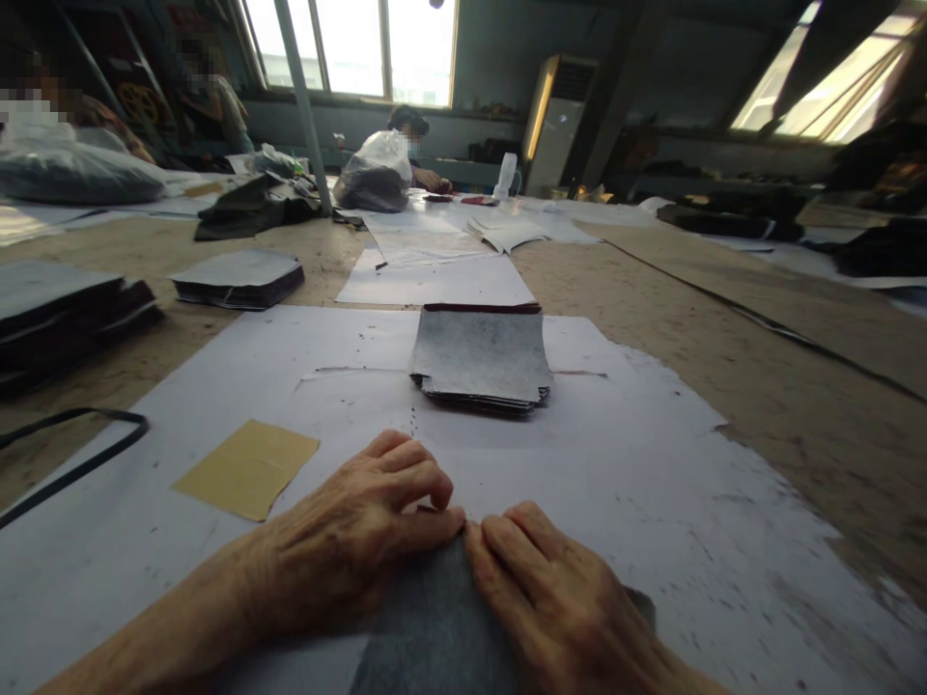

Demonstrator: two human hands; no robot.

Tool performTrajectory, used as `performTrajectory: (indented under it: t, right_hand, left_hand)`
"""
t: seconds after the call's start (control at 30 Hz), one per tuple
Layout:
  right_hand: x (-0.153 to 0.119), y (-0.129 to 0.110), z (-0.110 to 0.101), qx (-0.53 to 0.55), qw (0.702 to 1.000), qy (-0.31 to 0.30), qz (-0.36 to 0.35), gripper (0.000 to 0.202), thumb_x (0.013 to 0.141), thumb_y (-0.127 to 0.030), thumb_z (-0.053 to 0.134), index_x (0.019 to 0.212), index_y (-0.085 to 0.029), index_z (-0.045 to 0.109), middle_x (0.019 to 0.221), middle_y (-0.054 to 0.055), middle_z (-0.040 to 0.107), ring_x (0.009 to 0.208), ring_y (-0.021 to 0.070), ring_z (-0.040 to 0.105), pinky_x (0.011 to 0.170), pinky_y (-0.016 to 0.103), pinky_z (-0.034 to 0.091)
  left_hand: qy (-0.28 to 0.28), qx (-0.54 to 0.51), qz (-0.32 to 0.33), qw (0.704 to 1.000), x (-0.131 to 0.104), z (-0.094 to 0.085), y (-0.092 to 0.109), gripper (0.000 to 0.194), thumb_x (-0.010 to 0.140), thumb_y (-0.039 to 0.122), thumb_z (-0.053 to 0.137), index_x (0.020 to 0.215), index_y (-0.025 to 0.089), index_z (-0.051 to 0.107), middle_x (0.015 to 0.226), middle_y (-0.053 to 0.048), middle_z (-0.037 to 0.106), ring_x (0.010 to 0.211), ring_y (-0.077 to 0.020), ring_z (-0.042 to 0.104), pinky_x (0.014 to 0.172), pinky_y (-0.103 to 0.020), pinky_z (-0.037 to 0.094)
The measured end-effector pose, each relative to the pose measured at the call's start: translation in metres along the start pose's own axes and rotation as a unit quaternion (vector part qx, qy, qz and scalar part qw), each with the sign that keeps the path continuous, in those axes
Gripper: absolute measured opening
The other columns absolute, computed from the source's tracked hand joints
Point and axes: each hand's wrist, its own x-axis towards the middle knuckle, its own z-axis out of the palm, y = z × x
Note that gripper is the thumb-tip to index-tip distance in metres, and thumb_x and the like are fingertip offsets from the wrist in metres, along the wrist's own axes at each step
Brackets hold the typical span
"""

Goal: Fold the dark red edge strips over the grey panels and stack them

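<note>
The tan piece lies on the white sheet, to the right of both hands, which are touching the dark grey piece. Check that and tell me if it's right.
One thing is wrong: in the head view, the tan piece lies to the left of both hands. It is on the white sheet, and the left hand and right hand touch the dark grey piece.

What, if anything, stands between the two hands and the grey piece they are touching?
Nothing visible does. The left hand and right hand are directly at the far end of the grey piece. The stack of pieces lies farther ahead and the yellow card off to the left, so neither is between.
</note>
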Motion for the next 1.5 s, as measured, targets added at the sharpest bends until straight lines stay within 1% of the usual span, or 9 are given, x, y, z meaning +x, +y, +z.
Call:
performTrajectory:
  t: [0.07,0.13,0.3,0.43,0.57,0.7,0.9,1.33,1.5]
  right_hand:
    - [-0.002,0.004,0.0,0.007,1.0,0.017,0.001,0.032,0.079,0.0,0.032,0.091,-0.001,0.063,0.074,0.012,0.058,0.071,0.0188,0.047,0.06,0.03,0.049]
    - [-0.004,0.007,0.0,0.021,0.999,0.025,0.007,0.032,0.08,-0.001,0.033,0.093,-0.002,0.062,0.076,0.012,0.058,0.071,0.0185,0.047,0.06,0.03,0.05]
    - [-0.005,0.009,0.003,0.052,0.998,-0.015,0.023,0.032,0.081,-0.007,0.038,0.106,0.0,0.057,0.08,0.012,0.057,0.073,0.0203,0.047,0.061,0.032,0.051]
    - [-0.003,0.01,0.002,0.042,0.995,-0.076,0.043,0.04,0.078,-0.006,0.037,0.116,-0.003,0.052,0.082,0.012,0.055,0.075,0.0208,0.047,0.061,0.034,0.05]
    - [0.001,0.011,0.001,0.02,0.988,-0.143,0.052,0.05,0.074,-0.008,0.04,0.124,-0.006,0.045,0.088,0.012,0.053,0.078,0.0216,0.046,0.061,0.034,0.05]
    - [0.005,0.011,0.001,0.003,0.984,-0.17,0.06,0.057,0.069,-0.007,0.043,0.126,-0.01,0.043,0.089,0.011,0.053,0.077,0.021,0.047,0.057,0.03,0.049]
    - [0.005,0.009,0.0,-0.016,0.981,-0.175,0.088,0.06,0.067,-0.008,0.044,0.126,-0.017,0.044,0.089,0.008,0.054,0.077,0.0202,0.049,0.055,0.028,0.048]
    - [0.007,0.007,-0.002,-0.041,0.98,-0.18,0.07,0.063,0.067,-0.008,0.042,0.13,-0.017,0.04,0.088,0.008,0.054,0.062,0.0142,0.049,0.048,0.023,0.044]
    - [0.007,0.006,-0.003,-0.06,0.977,-0.193,0.07,0.065,0.063,-0.011,0.045,0.127,-0.018,0.043,0.085,0.007,0.055,0.064,0.0163,0.051,0.046,0.023,0.042]
  left_hand:
    - [0.029,-0.02,-0.004,0.999,-0.003,-0.007,-0.003,0.038,0.074,0.001,0.037,0.101,0.019,0.057,0.089,-0.006,0.055,0.081,-0.0171,0.047,0.075,-0.037,0.035]
    - [0.032,-0.041,-0.02,0.998,-0.007,-0.013,-0.005,0.038,0.071,0.001,0.038,0.095,0.02,0.06,0.083,-0.004,0.056,0.074,-0.0159,0.047,0.07,-0.035,0.035]
    - [-0.087,-0.088,-0.078,0.989,-0.009,-0.018,-0.004,0.02,0.075,0.008,0.046,0.079,0.019,0.063,0.065,0.001,0.053,0.061,-0.0113,0.048,0.065,-0.029,0.035]
    - [-0.115,-0.076,-0.096,0.986,-0.009,-0.018,-0.003,0.019,0.075,0.01,0.047,0.079,0.019,0.064,0.058,0.002,0.048,0.058,-0.0101,0.049,0.064,-0.026,0.036]
    - [-0.14,-0.05,-0.101,0.984,-0.008,-0.02,-0.003,0.015,0.074,0.01,0.048,0.069,0.018,0.061,0.057,0.002,0.047,0.059,-0.0102,0.049,0.063,-0.025,0.036]
    - [-0.14,-0.037,-0.093,0.985,-0.007,-0.021,-0.002,0.015,0.073,0.01,0.048,0.067,0.018,0.058,0.056,0.002,0.047,0.059,-0.0104,0.05,0.063,-0.025,0.035]
    - [-0.138,-0.023,-0.089,0.986,-0.007,-0.021,-0.001,0.013,0.071,0.009,0.049,0.062,0.018,0.054,0.054,0.003,0.045,0.057,-0.0103,0.048,0.06,-0.025,0.035]
    - [-0.137,-0.02,-0.1,0.985,-0.007,-0.02,-0.001,0.018,0.07,0.008,0.048,0.054,0.016,0.043,0.052,0.003,0.039,0.055,-0.0092,0.043,0.059,-0.024,0.034]
    - [-0.144,-0.023,-0.1,0.984,-0.008,-0.021,0.0,0.016,0.07,0.009,0.049,0.057,0.016,0.048,0.053,0.003,0.042,0.056,-0.01,0.045,0.06,-0.025,0.036]
